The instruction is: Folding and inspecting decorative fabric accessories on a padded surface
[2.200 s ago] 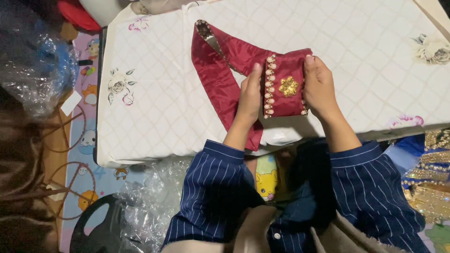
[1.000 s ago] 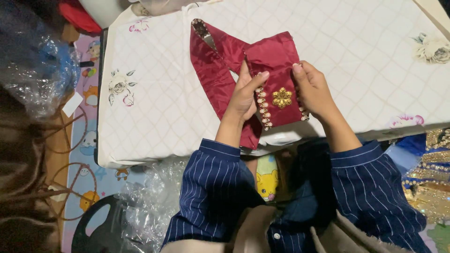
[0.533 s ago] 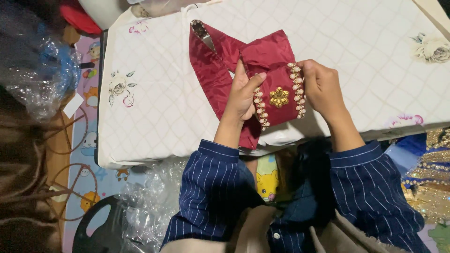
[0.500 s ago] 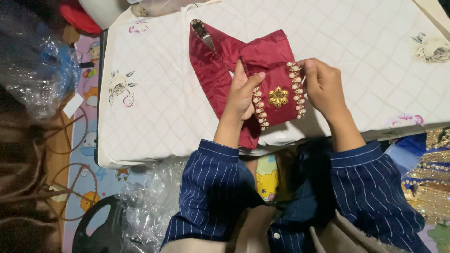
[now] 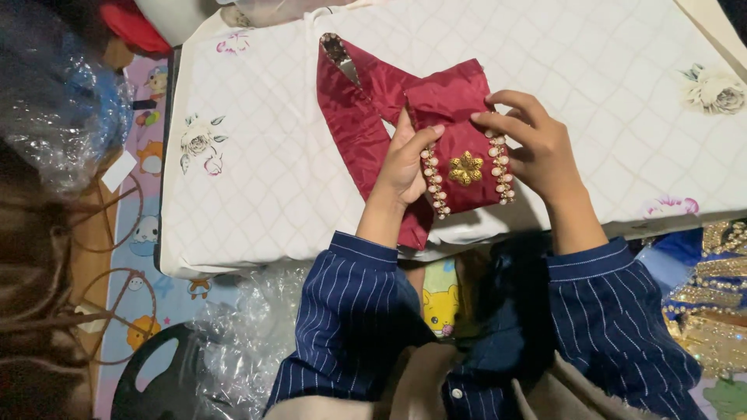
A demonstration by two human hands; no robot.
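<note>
A dark red satin garment piece lies folded on a white quilted mattress. Its near end bears a gold flower ornament between two rows of pearl beads. My left hand grips the left beaded edge of that end, thumb on top. On the right beaded edge, my right hand pinches the cloth with its fingertips at the fold above. The far tail of the cloth ends in a beaded tip near the mattress's back.
Crumpled clear plastic wrap sits at the left, more plastic lies by my knees. Gold-embroidered blue fabric lies at the right. A black stool seat stands at the bottom left on a cartoon-print floor mat.
Both hands have turned the ornamented end from sideways to upright and folded it back over the cloth. The red cloth's upper part has bunched closer to my hands.
</note>
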